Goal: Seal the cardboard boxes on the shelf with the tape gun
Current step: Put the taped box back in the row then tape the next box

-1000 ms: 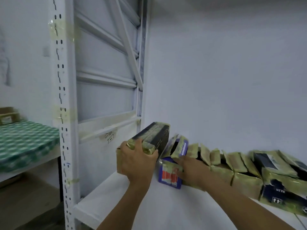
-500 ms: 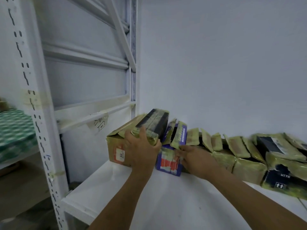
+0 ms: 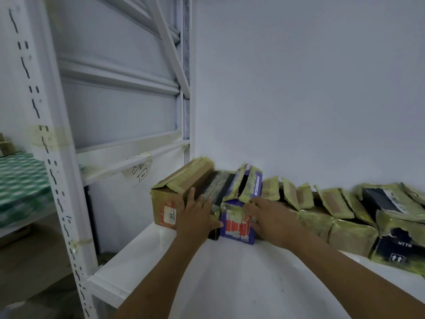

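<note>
1. The left hand [image 3: 195, 212] lies flat, fingers spread, against a black box [image 3: 217, 187], gripping nothing.
2. The right hand [image 3: 271, 215] rests open on a purple box [image 3: 238, 223] just beside it.
3. A brown box [image 3: 177, 192] stands left of the left hand; more flap-open boxes [image 3: 340, 217] line the white shelf [image 3: 230, 284] rightward.

Matt cardboard boxes [image 3: 349, 217] with torn glossy tape; shelf [image 3: 230, 279] seemingly smooth painted metal.

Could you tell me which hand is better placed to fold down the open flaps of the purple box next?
Probably the right hand: it rests on the purple box, just below its raised flaps. The left hand is spread over the brown box and the black box, steadying them.
</note>
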